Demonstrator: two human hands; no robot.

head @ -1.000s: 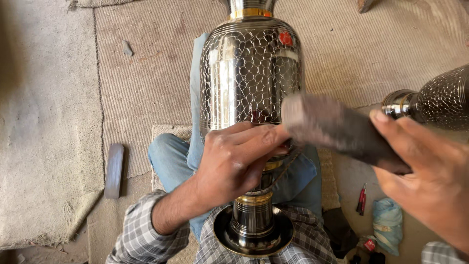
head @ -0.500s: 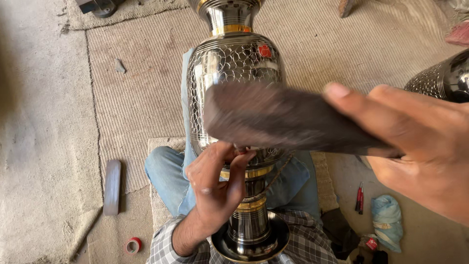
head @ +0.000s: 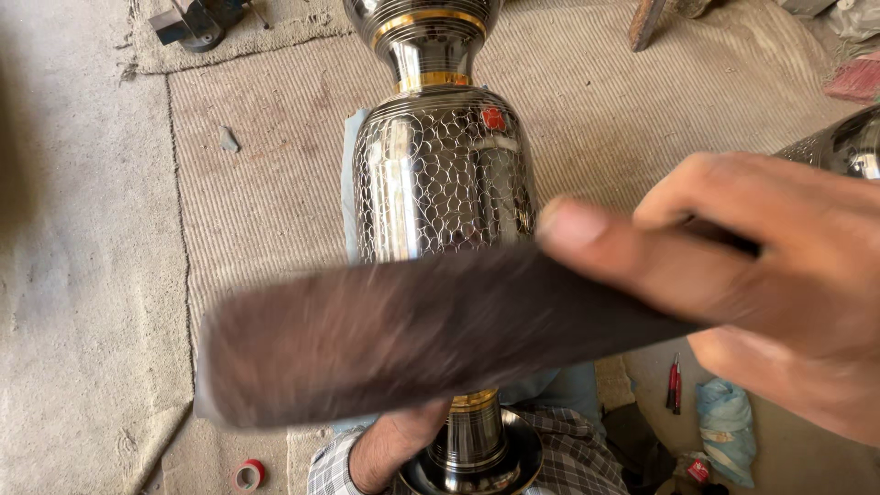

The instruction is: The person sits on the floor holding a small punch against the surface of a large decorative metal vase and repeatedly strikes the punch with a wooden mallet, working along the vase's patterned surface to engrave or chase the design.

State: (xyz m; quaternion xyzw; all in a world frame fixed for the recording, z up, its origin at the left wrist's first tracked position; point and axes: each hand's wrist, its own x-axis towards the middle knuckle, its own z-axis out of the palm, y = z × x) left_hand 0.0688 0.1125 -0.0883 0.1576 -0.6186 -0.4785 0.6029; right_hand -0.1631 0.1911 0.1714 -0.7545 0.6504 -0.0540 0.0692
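A tall shiny metal vase (head: pixel 443 174) with a scale-like engraved pattern and gold bands lies across my lap, its base (head: pixel 472 458) toward me. My right hand (head: pixel 761 275) grips a flat dark brown strip (head: pixel 412 335), blurred and held close to the camera across the vase's lower body. My left hand (head: pixel 390 445) is mostly hidden behind that strip, next to the vase's narrow stem near the base; whether it grips the stem cannot be seen.
A second engraved metal vase (head: pixel 848 147) shows at the right edge. A ribbed mat (head: pixel 275 211) covers the floor. A red tape roll (head: pixel 247 474) lies bottom left, a red-handled tool (head: pixel 674 380) and a blue cloth (head: pixel 729 431) bottom right, a metal tool (head: pixel 197 23) top left.
My right hand brought the dark strip closer to the camera and leftward, now covering the vase's lower body. My left hand slid down from the vase's waist toward the base.
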